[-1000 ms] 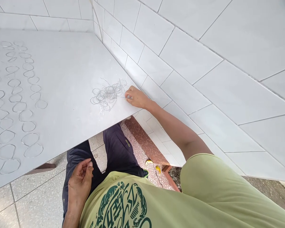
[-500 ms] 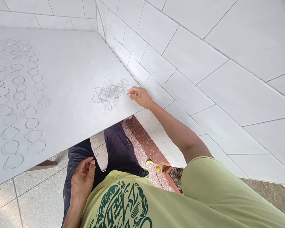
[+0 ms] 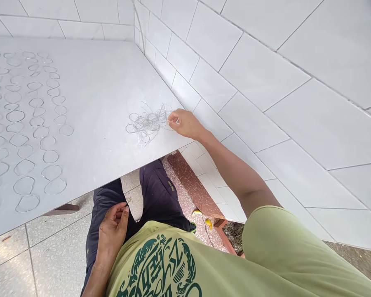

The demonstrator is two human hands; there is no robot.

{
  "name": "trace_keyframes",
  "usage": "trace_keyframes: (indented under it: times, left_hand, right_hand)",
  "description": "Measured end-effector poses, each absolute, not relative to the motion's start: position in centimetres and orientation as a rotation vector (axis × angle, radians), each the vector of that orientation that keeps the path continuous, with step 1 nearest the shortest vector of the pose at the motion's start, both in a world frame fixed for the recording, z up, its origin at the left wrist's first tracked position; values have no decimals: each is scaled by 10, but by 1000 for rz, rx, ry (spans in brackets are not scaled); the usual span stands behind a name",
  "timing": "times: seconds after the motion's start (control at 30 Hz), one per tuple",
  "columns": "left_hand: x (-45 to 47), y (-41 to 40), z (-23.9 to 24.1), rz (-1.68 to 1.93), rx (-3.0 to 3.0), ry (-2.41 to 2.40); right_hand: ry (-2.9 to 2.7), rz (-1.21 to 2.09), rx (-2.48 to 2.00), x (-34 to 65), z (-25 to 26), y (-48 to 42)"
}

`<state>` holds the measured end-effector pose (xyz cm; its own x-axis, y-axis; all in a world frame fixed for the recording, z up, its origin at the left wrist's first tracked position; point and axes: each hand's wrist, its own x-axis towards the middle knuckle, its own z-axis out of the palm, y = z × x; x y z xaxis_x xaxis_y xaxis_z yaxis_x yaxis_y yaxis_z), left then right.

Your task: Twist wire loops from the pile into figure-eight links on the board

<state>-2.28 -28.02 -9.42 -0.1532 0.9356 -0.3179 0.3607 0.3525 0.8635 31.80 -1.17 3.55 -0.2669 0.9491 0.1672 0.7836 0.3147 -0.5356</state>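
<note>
A tangled pile of thin silvery wires (image 3: pixel 149 123), some bent into rings, lies near the right end of the white tabletop (image 3: pixel 95 103). At its right edge is my right hand (image 3: pixel 185 123), thumb and forefinger pinched together on a thin wire; its far end is lost among the others. Over my lap, below the table edge, my left hand (image 3: pixel 113 225) is held with fingers curled in and thumb against them; nothing shows between them. Columns of wire figure-eight loops (image 3: pixel 52 154) are laid out flat on the left part of the tabletop.
A white tiled wall (image 3: pixel 250 90) runs along the table's right side and another closes the back. Under the table are my legs (image 3: pixel 157 189), a table leg (image 3: pixel 62 209) and a speckled floor (image 3: pixel 58 264). Small yellow things (image 3: pixel 208 223) lie below on the right.
The view has shifted slightly, so the table and loops sit further right. My right hand has come closer against the pile's right edge. My left hand stays over my lap.
</note>
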Motion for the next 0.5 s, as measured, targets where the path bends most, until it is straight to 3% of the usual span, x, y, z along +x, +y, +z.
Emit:
trace_keyframes:
  times: [0.23, 0.5]
  left_hand:
    - [-17, -276, -91, 810, 1241, 1704]
    - [-33, -290, -102, 816, 1215, 1765]
  right_hand:
    - [-2247, 366, -1503, 232, 26, 12]
    - [-1819, 689, -1583, 236, 28, 35]
